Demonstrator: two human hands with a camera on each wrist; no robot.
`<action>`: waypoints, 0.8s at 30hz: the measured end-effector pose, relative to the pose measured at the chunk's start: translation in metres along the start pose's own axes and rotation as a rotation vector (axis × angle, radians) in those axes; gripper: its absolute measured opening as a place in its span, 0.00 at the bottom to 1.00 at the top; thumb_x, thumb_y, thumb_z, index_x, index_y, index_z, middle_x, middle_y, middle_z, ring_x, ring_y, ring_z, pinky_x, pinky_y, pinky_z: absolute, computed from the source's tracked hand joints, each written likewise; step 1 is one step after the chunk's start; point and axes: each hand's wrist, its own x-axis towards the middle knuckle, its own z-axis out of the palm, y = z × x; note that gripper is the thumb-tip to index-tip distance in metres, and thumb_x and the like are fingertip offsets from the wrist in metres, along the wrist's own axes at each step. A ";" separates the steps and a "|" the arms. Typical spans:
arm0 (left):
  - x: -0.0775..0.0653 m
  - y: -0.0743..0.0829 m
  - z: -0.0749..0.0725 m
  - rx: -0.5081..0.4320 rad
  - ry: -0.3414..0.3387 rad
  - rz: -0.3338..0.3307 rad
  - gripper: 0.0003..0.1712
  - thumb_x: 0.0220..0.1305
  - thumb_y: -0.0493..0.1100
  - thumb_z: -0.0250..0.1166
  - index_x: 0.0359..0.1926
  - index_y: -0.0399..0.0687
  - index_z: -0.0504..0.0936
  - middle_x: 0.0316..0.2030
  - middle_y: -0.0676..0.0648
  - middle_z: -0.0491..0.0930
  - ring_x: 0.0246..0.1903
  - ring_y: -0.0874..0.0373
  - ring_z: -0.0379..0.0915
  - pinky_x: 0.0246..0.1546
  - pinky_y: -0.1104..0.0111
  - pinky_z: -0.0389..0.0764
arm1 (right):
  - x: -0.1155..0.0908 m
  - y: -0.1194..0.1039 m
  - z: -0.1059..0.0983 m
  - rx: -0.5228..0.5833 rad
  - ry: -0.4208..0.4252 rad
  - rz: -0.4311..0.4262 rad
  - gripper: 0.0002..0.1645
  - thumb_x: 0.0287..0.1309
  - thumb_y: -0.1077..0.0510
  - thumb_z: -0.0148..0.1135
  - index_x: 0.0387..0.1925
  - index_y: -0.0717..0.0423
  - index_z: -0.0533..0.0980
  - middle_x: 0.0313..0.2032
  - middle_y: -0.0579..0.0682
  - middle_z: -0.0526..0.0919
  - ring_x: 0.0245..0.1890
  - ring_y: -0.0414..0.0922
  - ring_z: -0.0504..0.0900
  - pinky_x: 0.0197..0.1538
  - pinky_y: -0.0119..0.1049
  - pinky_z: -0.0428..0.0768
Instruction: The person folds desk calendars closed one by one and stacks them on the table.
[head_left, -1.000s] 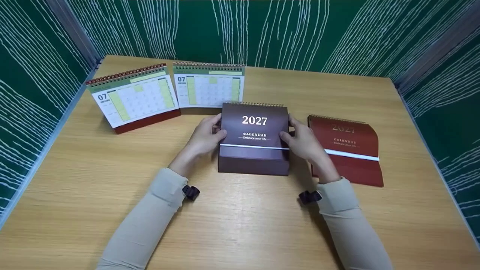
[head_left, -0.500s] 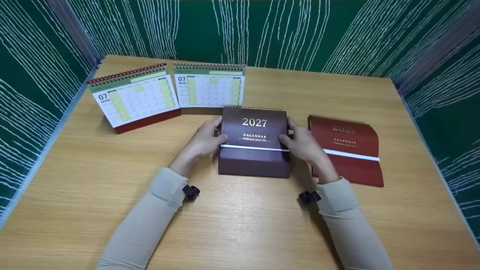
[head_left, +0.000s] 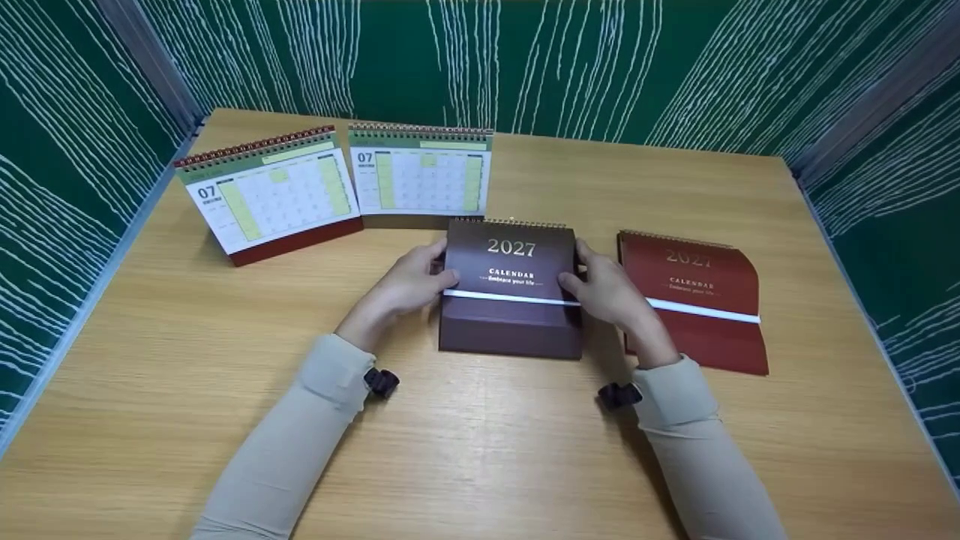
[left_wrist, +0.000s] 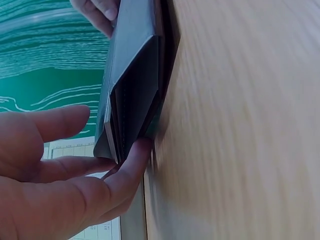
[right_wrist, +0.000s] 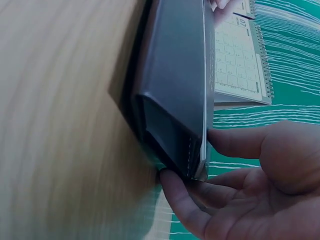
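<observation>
A dark brown desk calendar (head_left: 510, 262), marked 2027 and banded by a white elastic strap (head_left: 510, 298), lies low at the middle of the table. My left hand (head_left: 415, 279) holds its left side, thumb at the cover's edge and fingers reaching behind. On the opposite side my right hand (head_left: 609, 281) grips it likewise. Both wrist views look into the folded base of the brown calendar (left_wrist: 135, 75), a narrow wedge-shaped opening at each end. Fingertips of the right hand (right_wrist: 235, 185) support its back edge from beneath.
Two desk calendars, one red-based (head_left: 270, 199) and one brown-based (head_left: 420, 176), stand at the back left showing page 07. A red 2027 calendar (head_left: 690, 300) with a white strap lies right of my right hand. Green, white-streaked panels (head_left: 570, 67) enclose the wooden table (head_left: 480, 450).
The brown calendar has tilted back and sunk flatter, its spiral edge moving down in the head view. Its front edge has slid slightly toward me. Both hands kept their hold.
</observation>
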 end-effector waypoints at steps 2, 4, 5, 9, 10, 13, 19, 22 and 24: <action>-0.001 0.000 0.000 0.014 -0.006 -0.010 0.41 0.78 0.40 0.59 0.84 0.41 0.52 0.80 0.40 0.60 0.80 0.51 0.52 0.82 0.58 0.51 | -0.001 0.000 0.000 -0.013 -0.008 -0.004 0.47 0.80 0.56 0.54 0.83 0.69 0.39 0.80 0.69 0.54 0.77 0.63 0.64 0.79 0.55 0.63; -0.001 0.000 -0.001 0.014 -0.012 -0.023 0.42 0.79 0.41 0.59 0.85 0.42 0.51 0.81 0.41 0.60 0.81 0.51 0.51 0.82 0.58 0.51 | -0.001 0.000 -0.001 -0.024 -0.013 -0.005 0.48 0.81 0.56 0.54 0.83 0.69 0.38 0.80 0.69 0.53 0.77 0.64 0.64 0.78 0.56 0.64; -0.001 0.001 -0.001 0.015 -0.015 -0.027 0.42 0.79 0.42 0.59 0.85 0.42 0.51 0.81 0.41 0.60 0.81 0.51 0.52 0.82 0.58 0.51 | -0.001 0.000 -0.001 -0.030 -0.016 -0.004 0.48 0.81 0.56 0.54 0.83 0.69 0.38 0.80 0.69 0.53 0.77 0.64 0.63 0.78 0.55 0.63; -0.002 0.000 -0.001 0.004 -0.028 -0.030 0.41 0.80 0.43 0.58 0.85 0.45 0.51 0.80 0.42 0.62 0.80 0.52 0.53 0.82 0.57 0.52 | -0.002 -0.001 -0.001 -0.039 -0.028 0.005 0.48 0.81 0.56 0.54 0.83 0.69 0.37 0.81 0.67 0.51 0.78 0.63 0.61 0.79 0.55 0.61; -0.002 0.000 -0.002 0.004 -0.029 -0.031 0.41 0.80 0.43 0.58 0.85 0.46 0.51 0.80 0.42 0.62 0.80 0.52 0.53 0.82 0.57 0.52 | -0.002 -0.001 -0.001 -0.042 -0.031 0.007 0.48 0.81 0.56 0.53 0.83 0.69 0.37 0.81 0.67 0.51 0.78 0.63 0.60 0.80 0.55 0.60; -0.003 0.001 -0.003 0.005 -0.032 -0.039 0.40 0.81 0.45 0.58 0.85 0.48 0.52 0.80 0.43 0.61 0.80 0.52 0.53 0.82 0.56 0.52 | -0.003 -0.002 -0.001 -0.046 -0.040 0.010 0.48 0.81 0.55 0.53 0.83 0.69 0.36 0.81 0.66 0.50 0.79 0.63 0.59 0.80 0.55 0.59; -0.004 0.003 -0.003 0.005 -0.039 -0.039 0.41 0.80 0.45 0.57 0.86 0.51 0.51 0.80 0.41 0.62 0.80 0.50 0.53 0.81 0.55 0.53 | -0.004 -0.003 -0.002 -0.070 -0.054 0.014 0.49 0.82 0.54 0.53 0.83 0.69 0.35 0.81 0.67 0.48 0.78 0.64 0.62 0.79 0.56 0.62; -0.005 0.003 -0.003 0.005 -0.046 -0.034 0.41 0.80 0.44 0.57 0.86 0.52 0.50 0.80 0.41 0.61 0.80 0.49 0.53 0.82 0.55 0.53 | -0.005 -0.003 -0.002 -0.089 -0.066 0.016 0.49 0.82 0.54 0.52 0.83 0.69 0.35 0.81 0.69 0.49 0.76 0.65 0.63 0.78 0.57 0.63; -0.005 0.003 -0.003 0.006 -0.052 -0.026 0.42 0.80 0.44 0.57 0.86 0.53 0.49 0.80 0.40 0.61 0.80 0.49 0.53 0.81 0.55 0.53 | -0.005 -0.003 -0.002 -0.097 -0.069 0.013 0.49 0.82 0.54 0.52 0.83 0.68 0.35 0.80 0.70 0.51 0.76 0.66 0.64 0.78 0.58 0.63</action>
